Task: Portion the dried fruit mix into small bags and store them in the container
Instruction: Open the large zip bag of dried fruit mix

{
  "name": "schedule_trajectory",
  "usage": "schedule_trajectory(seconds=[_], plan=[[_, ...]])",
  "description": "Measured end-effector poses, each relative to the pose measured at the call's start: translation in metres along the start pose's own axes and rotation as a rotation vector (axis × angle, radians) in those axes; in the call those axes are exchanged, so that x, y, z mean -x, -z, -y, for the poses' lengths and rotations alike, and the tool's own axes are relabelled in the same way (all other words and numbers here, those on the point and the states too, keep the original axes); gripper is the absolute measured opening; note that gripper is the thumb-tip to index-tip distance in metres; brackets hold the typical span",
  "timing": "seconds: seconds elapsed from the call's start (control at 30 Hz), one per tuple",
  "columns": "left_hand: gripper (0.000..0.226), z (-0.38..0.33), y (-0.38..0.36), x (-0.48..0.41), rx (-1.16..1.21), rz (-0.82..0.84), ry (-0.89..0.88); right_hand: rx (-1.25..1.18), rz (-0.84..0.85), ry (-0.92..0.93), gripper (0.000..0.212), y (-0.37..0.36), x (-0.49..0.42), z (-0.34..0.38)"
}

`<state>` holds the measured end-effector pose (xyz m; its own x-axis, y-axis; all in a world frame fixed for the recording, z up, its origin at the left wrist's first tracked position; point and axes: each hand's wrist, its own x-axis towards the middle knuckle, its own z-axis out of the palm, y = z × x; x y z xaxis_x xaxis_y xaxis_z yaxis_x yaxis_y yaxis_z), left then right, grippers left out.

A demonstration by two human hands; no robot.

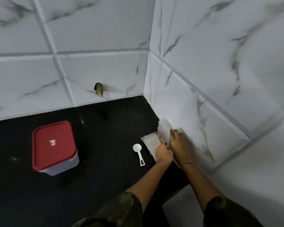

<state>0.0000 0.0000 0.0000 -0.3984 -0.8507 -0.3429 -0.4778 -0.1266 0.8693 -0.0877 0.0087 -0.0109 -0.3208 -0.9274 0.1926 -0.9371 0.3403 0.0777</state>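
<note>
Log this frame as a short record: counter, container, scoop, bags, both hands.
counter: black, tiled corner
container: red lid on, left of scoop
scoop: white, lying on counter
small bags: clear, stacked near wall
left hand: curled, pinching small bags
right hand: fingers straight, resting on clear plastic by wall

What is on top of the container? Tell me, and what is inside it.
A red lid closes the container, with a small sticker at its middle. The contents cannot be seen: the lid covers them and the wall is cloudy.
</note>
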Motion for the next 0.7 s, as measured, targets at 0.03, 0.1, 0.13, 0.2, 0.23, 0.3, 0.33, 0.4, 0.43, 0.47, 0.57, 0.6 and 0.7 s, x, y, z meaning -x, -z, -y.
schedule_trajectory(seconds=[0.03,0.1,0.13,0.2,0.23,0.3,0.33,0.4,0.43,0.47,0.57,0.6,0.7], plan=[[0.031,0.001,-0.005,0.000,0.032,0.007,0.030,-0.007,-0.008,-0.016,0.057,-0.006,0.000,-0.003],[0.031,0.004,-0.013,0.001,0.099,0.016,0.096,-0.032,0.078,-0.048,0.062,-0.013,0.004,-0.008],[0.029,0.006,-0.016,0.001,0.122,0.019,0.125,-0.020,0.105,-0.063,0.063,-0.016,0.007,-0.009],[0.029,0.009,-0.021,0.000,0.173,0.029,0.164,-0.040,0.155,-0.058,0.059,-0.024,0.010,-0.011],[0.029,0.009,-0.024,-0.001,0.198,0.026,0.176,-0.061,0.168,-0.064,0.056,-0.027,0.010,-0.012],[0.031,0.009,-0.028,-0.002,0.240,0.010,0.199,-0.092,0.190,-0.072,0.053,-0.030,0.008,-0.013],[0.031,0.010,-0.029,-0.003,0.260,-0.001,0.212,-0.099,0.219,-0.078,0.053,-0.030,0.006,-0.013],[0.031,0.008,-0.033,-0.006,0.270,-0.017,0.232,-0.131,0.261,-0.119,0.055,-0.035,0.001,-0.014],[0.031,0.008,-0.033,-0.008,0.264,-0.024,0.239,-0.136,0.261,-0.127,0.056,-0.037,-0.001,-0.015],[0.030,0.008,-0.034,-0.010,0.256,-0.025,0.251,-0.122,0.246,-0.124,0.056,-0.037,-0.003,-0.016],[0.028,0.008,-0.036,-0.015,0.222,-0.015,0.276,-0.091,0.256,-0.097,0.041,-0.032,-0.007,-0.018],[0.028,0.007,-0.036,-0.016,0.205,-0.013,0.276,-0.087,0.254,-0.087,0.036,-0.031,-0.008,-0.019],[0.027,0.007,-0.034,-0.021,0.208,-0.009,0.265,-0.094,0.250,-0.075,0.027,-0.026,-0.010,-0.018]])
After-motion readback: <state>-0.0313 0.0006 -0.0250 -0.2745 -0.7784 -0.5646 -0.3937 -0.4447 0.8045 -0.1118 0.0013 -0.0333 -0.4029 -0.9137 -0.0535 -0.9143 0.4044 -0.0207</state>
